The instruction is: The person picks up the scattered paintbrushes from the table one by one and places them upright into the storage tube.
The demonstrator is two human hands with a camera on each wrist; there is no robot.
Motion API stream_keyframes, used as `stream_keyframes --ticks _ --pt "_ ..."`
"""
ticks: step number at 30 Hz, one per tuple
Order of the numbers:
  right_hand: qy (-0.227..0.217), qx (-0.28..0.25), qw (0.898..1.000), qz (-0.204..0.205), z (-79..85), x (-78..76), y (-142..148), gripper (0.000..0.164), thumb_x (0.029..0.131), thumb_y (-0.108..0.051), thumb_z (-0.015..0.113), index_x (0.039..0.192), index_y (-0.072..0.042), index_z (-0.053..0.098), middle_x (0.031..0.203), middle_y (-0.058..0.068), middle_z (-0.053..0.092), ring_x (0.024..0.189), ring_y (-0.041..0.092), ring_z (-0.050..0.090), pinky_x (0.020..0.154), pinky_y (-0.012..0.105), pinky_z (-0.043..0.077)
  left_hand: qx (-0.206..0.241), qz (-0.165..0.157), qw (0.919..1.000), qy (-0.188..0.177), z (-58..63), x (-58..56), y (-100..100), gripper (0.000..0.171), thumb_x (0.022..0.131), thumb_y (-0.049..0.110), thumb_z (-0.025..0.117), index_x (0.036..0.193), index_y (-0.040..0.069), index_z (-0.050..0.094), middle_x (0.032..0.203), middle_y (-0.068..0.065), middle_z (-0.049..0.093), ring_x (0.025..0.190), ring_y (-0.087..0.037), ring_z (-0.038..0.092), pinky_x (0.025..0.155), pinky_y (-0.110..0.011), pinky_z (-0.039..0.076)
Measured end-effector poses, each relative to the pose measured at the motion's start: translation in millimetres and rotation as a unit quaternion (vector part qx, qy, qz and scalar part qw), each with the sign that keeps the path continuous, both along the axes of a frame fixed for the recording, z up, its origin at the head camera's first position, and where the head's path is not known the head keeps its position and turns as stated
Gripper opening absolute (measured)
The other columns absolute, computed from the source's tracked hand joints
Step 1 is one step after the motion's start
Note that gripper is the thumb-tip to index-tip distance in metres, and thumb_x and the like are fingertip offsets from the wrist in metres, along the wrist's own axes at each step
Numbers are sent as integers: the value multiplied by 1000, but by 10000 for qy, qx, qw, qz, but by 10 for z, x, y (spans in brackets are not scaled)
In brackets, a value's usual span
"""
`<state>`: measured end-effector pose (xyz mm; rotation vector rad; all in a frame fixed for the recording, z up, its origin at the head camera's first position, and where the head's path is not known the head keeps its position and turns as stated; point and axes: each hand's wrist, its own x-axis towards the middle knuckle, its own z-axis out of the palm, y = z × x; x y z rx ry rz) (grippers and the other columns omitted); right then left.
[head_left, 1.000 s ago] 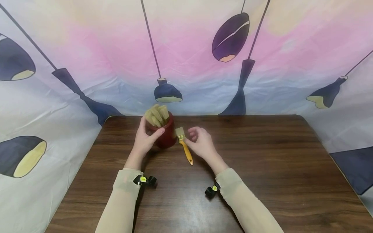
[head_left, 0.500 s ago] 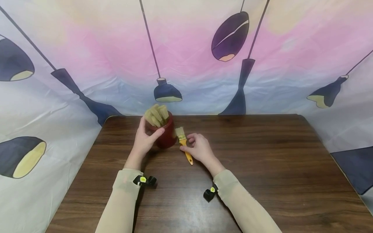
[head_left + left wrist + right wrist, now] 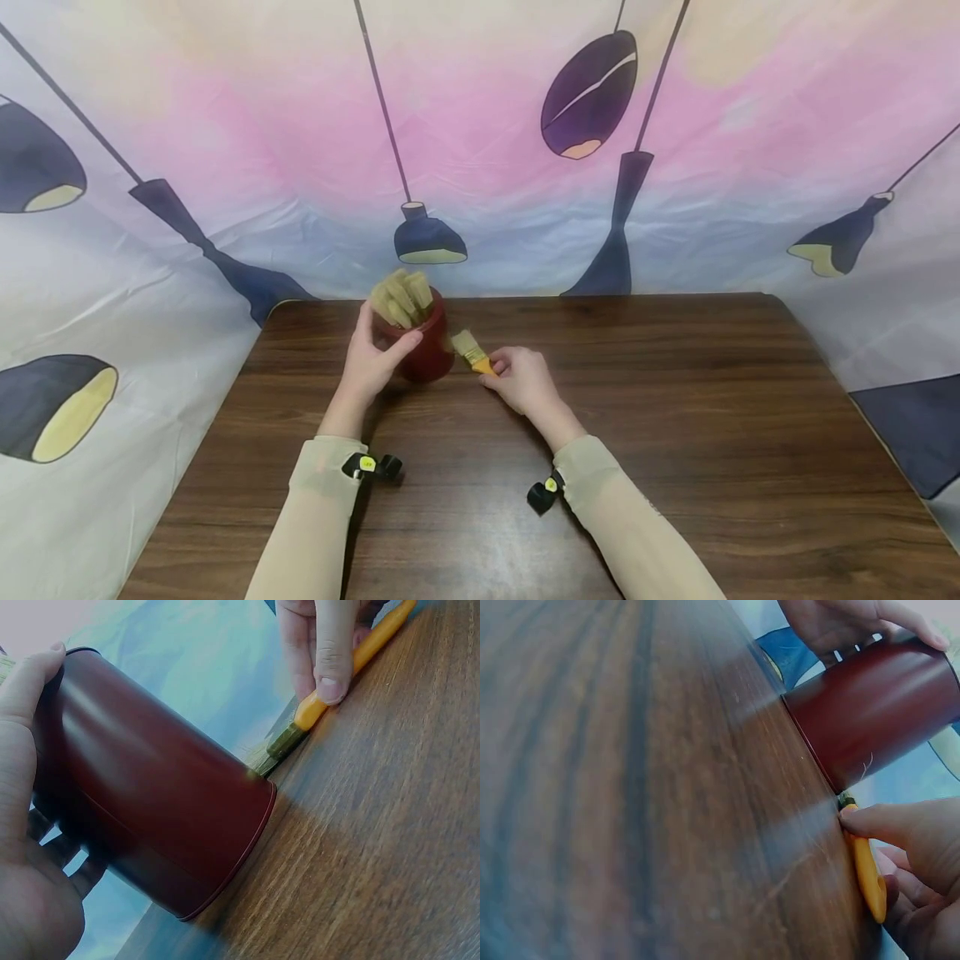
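A dark red cylindrical holder [image 3: 429, 352] stands upright on the wooden table, with several paintbrushes [image 3: 402, 298] in it, pale bristles upward. My left hand [image 3: 367, 354] grips the holder near its rim, thumb at the front and fingers round the far left side. To the right of the holder, my right hand [image 3: 525, 382] pinches a loose paintbrush [image 3: 304, 720] by its yellow-orange handle, thumb against fingers. The brush's bristles point toward the holder's base. In the right wrist view the handle [image 3: 866, 870] lies close along the tabletop.
The dark wood-grain table [image 3: 675, 433] spreads out on both sides of the hands. Behind its far edge hangs a cloth backdrop [image 3: 495, 200] printed with lamps. Each wrist wears a small black camera, such as the right one [image 3: 542, 497].
My right hand has moved from beside the bristles down to the handle and taken hold of the loose paintbrush, whose handle has swung to the right. The left hand stays on the holder.
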<state>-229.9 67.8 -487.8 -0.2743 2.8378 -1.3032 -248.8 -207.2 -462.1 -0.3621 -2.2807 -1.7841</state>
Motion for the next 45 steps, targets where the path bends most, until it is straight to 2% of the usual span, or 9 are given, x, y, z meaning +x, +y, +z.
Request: stream_keyframes --ticks 4,11,20,29,35,39,45 --pt "-1 -37 10000 19 -12 -30 26 34 93 -18 89 121 -1 79 96 4 75 83 15 69 77 34 60 2 9 10000 0 1 -1 -5 90 97 18 82 172 26 32 166 -6 45 151 -28 42 125 -61 34" --pt "47 -677 9976 -136 -19 -105 126 35 95 -22 88 123 -4 77 98 4 76 87 19 70 79 37 61 29 15 10000 -31 10 7 -13 91 96 17 82 172 26 33 165 -7 46 149 -25 45 125 -58 36" --pt "436 -1600 9861 -123 156 -116 239 36 94 -23 88 126 -11 75 109 4 79 95 22 72 83 41 61 89 -38 9999 29 10 9 -21 91 96 18 83 171 27 34 164 -8 47 149 -27 45 124 -61 36" --pt "684 -2144 9743 26 327 -91 252 32 97 -19 84 126 -8 76 109 8 79 96 26 75 82 42 64 98 -31 9999 35 -12 0 -37 89 97 18 83 171 29 34 163 -8 48 148 -27 47 123 -61 37" --pt "851 -2279 9699 127 417 -80 238 28 100 -11 78 126 -1 74 113 16 80 97 32 78 85 43 65 81 -34 10000 -16 18 9 -25 91 96 18 83 171 28 33 163 -8 48 149 -28 46 123 -60 37" --pt "844 -2345 9684 106 474 -66 220 26 100 -9 77 124 0 74 112 17 80 97 34 78 86 46 65 41 -25 10000 -55 16 4 -24 90 96 18 83 171 27 33 162 -7 48 148 -26 47 123 -59 38" --pt "875 -2399 9668 80 623 -85 145 28 103 -19 77 126 -3 74 111 13 79 101 30 76 89 46 63 37 -34 10000 -78 3 0 -9 92 97 17 82 172 27 31 163 -8 47 149 -27 46 123 -59 37"
